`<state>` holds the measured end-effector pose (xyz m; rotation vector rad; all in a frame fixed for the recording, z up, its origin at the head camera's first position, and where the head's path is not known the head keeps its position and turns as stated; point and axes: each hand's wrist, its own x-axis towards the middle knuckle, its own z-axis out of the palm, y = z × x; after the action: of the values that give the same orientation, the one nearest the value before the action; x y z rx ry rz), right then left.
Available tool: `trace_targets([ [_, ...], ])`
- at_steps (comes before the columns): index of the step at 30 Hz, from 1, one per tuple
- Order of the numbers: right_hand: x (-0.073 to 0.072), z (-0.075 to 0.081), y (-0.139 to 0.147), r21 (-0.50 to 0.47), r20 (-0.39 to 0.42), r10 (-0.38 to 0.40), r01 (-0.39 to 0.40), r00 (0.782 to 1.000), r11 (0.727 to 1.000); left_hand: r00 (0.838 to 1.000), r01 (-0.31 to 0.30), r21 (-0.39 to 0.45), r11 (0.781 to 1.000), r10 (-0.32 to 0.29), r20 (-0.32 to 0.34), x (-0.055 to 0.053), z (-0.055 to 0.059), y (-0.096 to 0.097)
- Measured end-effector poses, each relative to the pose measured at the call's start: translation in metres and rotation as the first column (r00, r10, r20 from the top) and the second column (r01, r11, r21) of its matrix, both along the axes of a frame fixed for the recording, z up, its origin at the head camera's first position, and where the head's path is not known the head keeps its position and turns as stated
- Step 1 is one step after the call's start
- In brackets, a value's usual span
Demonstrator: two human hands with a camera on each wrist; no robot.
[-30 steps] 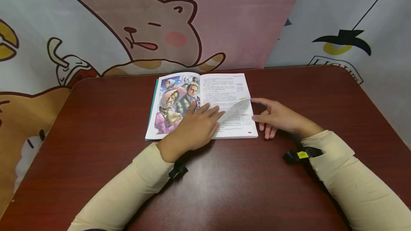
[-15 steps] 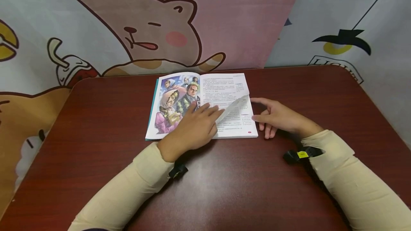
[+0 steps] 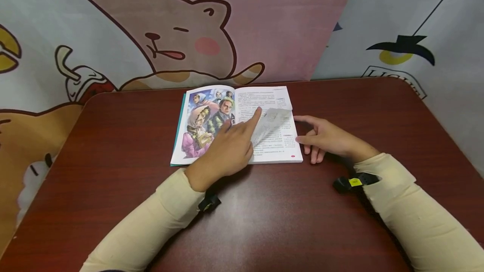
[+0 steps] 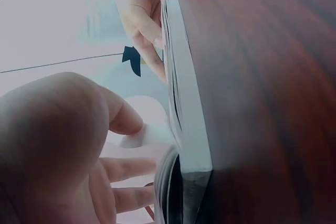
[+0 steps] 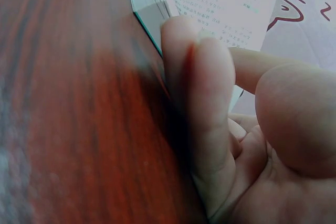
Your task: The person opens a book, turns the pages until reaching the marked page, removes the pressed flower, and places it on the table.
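Note:
An open book [image 3: 264,95] lies on the table, with a colour illustration [image 3: 204,125] on its left page and print on its right. My left hand [image 3: 227,150] is over the book's lower middle, index finger extended up and right. Beside that finger, a lifted leaf [image 3: 270,123] bends diagonally across the right page; its near end disappears by the hand. In the left wrist view, the thumb [image 4: 126,119] stands apart from the visible fingers. My right hand [image 3: 327,137] is at the book's right edge, index finger and thumb reaching to it, other fingers bent below.
The reddish-brown wooden table [image 3: 264,221] extends around the book. Behind it hangs a cartoon-printed backdrop [image 3: 276,24]. Dark devices are worn at both wrists, the right wrist device [image 3: 344,184] bearing a yellow label.
My left index finger has swung up and away from the other fingers. The lifted leaf has bent further over, showing more of its underside. My right hand has stayed nearly still.

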<state>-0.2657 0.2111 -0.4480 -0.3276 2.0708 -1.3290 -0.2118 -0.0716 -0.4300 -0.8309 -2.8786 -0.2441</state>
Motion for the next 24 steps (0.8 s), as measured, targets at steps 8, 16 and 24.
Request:
trace_targets([
  [8,0.0010,-0.0018,-0.0012,0.001,-0.008,0.001,-0.001,1.000,1.000,0.998,-0.047,0.078,0.996,0.050,-0.044,-0.0006,0.0027,-0.0001],
  [16,0.0011,-0.0027,-0.0012,0.006,-0.006,0.003,-0.003,1.000,1.000,0.984,-0.098,0.100,0.990,0.111,-0.139,-0.0025,0.0027,0.0000],
  [24,0.0001,-0.0028,-0.0011,0.007,0.000,-0.003,0.003,1.000,1.000,0.980,-0.030,0.013,0.999,0.032,-0.198,-0.0017,0.0046,-0.0023],
])
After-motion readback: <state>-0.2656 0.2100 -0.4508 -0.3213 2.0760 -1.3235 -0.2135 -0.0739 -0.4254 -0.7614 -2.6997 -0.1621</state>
